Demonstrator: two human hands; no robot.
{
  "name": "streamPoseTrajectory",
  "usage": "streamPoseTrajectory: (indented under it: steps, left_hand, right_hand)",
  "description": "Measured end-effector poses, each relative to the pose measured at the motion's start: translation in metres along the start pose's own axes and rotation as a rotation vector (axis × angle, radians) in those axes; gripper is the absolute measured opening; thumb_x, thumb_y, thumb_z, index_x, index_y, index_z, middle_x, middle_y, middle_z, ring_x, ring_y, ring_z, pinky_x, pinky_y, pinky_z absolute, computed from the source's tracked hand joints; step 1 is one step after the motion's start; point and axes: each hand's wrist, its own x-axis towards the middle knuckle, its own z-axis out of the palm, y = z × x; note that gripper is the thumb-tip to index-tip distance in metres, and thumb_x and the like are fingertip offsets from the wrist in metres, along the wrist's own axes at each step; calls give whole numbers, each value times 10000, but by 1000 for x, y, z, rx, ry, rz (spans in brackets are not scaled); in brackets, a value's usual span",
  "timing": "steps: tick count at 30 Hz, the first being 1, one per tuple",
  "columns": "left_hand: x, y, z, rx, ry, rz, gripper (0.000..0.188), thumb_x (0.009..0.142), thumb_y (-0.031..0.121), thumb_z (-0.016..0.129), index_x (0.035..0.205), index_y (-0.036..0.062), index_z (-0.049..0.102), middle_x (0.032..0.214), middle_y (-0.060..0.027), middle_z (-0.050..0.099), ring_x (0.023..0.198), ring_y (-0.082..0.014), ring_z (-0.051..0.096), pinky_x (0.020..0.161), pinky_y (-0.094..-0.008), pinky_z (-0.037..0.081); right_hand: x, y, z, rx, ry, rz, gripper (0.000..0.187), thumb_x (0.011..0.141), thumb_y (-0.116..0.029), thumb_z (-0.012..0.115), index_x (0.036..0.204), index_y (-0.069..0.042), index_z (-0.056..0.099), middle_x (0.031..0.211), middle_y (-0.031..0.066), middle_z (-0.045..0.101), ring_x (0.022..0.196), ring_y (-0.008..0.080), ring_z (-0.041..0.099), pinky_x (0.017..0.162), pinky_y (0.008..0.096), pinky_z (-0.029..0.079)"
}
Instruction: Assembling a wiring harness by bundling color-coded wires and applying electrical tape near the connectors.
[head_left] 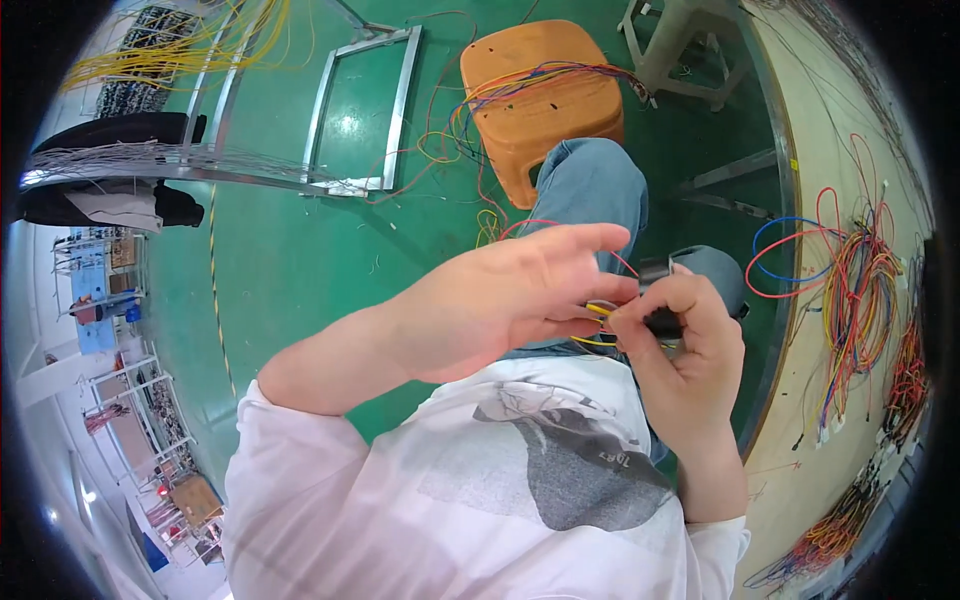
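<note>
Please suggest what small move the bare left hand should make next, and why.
Probably the bare left hand should bring its outstretched digit inward to steady the thin yellow wire. That digit points away from the wire, which lies between both hands, while the bare right hand is curled around a partly hidden black object.

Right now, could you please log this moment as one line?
right hand: holds black item; left hand: near yellow wire; stool: wires across top; table: wire bundle

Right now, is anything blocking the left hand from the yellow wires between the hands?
Nothing visible: the yellow wires show right beside the left hand. The right hand, holding something black, is on their other side.
</note>
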Motion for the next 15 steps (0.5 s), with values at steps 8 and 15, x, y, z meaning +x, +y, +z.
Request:
streamPoseTrajectory:
  steps: [8,15]
  left_hand:
    - [2,-6,3,326,63,123,463,833,-8,407,1269,-18,253,1139,-207,478,1040,-223,492,895,-326,397]
    - [1,2,4,386,102,88,504,844,93,455,1281,-14,227,1105,-220,501,1003,-235,521,873,-336,417]
  right_hand:
    - [-8,-1,-4,121,9,244,165,683,50,606,780,-37,506,657,21,541,578,110,524,821,288,372]
    - [-9,7,-17,25,-44,83,162,662,68,571,770,-39,513,673,28,568,527,157,582,907,377,331]
